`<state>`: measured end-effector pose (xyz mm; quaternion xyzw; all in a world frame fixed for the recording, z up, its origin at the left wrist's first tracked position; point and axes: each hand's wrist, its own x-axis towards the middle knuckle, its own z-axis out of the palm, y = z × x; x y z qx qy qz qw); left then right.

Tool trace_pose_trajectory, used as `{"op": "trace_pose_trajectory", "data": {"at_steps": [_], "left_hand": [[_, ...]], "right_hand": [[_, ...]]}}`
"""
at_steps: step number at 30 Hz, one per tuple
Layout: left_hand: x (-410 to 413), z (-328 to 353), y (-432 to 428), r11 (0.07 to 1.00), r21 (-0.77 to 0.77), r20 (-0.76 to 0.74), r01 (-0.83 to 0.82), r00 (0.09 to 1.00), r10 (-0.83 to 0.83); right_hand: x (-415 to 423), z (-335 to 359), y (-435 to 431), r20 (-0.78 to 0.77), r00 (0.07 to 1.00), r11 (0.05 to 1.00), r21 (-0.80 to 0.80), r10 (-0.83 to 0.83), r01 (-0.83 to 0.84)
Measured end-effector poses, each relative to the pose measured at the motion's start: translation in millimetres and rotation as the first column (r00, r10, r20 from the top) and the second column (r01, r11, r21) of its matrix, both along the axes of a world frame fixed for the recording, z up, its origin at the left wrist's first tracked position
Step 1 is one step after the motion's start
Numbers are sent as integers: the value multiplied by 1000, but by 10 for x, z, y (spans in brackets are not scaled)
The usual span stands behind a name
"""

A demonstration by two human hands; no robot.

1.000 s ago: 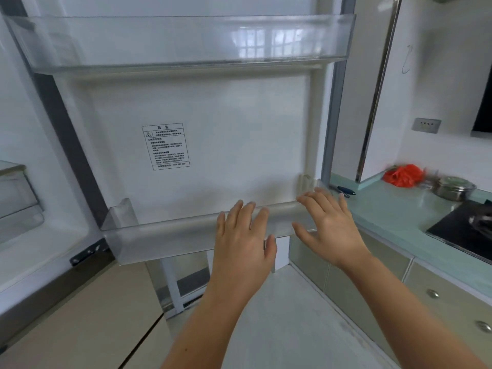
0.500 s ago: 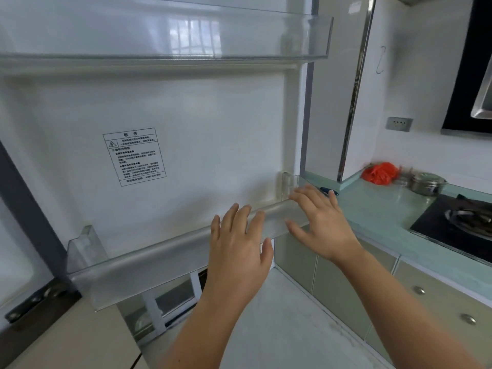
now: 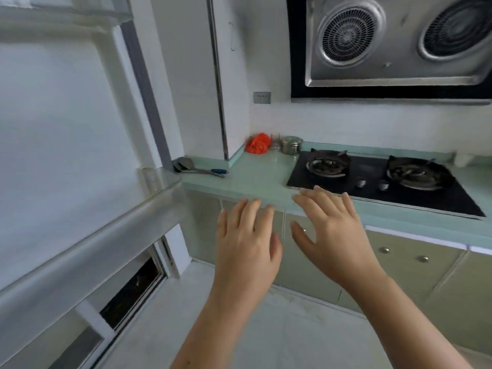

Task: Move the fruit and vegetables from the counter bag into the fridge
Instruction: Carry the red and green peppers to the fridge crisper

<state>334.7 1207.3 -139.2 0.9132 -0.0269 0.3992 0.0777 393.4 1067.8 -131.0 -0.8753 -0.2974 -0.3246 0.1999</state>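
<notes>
My left hand (image 3: 247,243) and right hand (image 3: 332,235) empty, fingers spread, hovering before the tabletop (image 3: 255,179); red bag (image 3: 257,143) at 12 o'clock in its back corner, well apart; fridge door (image 3: 61,134) open at 9 o'clock, likely awaiting produce.

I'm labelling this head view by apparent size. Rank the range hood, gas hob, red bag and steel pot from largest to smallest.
1. range hood, though cut off by the frame
2. gas hob
3. red bag and steel pot: they look about alike, so unranked
</notes>
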Motion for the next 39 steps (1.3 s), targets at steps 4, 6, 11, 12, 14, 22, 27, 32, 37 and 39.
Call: {"op": "trace_pose_trajectory", "data": {"at_steps": [4, 6, 11, 12, 14, 22, 27, 32, 37, 39], "left_hand": [[349, -43, -658, 981, -4, 3, 195, 981, -195], [492, -53, -1048, 957, -4, 0, 290, 957, -290], [720, -30, -2185, 846, -2, -8, 533, 846, -533], [756, -36, -2483, 814, 0, -6, 581, 814, -581], [816, -55, -2884, 769, 3, -13, 639, 769, -639], [789, -73, -5123, 541, -26, -41, 841, 540, -841], [693, -99, -6173, 392, -37, -84, 919, 388, -918], [728, -230, -7046, 254, -71, -110, 965, 246, -963], [892, -433, -7936, 144, -138, -107, 980, 129, -986], [1023, -481, -8304, 93, -140, -104, 986, 79, -991]], "right_hand": [[-12, -71, -753, -26, 972, 972, -9, -235, 235], [-54, -106, -1141, -35, 941, 942, -8, -337, 337], [-194, -120, -2199, -31, 840, 839, 20, -542, 543], [-247, -128, -2479, -40, 809, 809, 22, -587, 588], [-299, -139, -2865, -31, 759, 759, 20, -650, 651], [-723, -139, -4845, -41, 491, 491, 6, -870, 871], [-984, -193, -5739, -95, 330, 332, -1, -939, 943], [-1108, -322, -6440, -126, 187, 188, 9, -974, 982], [-1077, -526, -7137, -130, 55, 57, -11, -990, 998], [-963, -537, -7440, -128, 3, 5, -17, -992, 1000]]}}
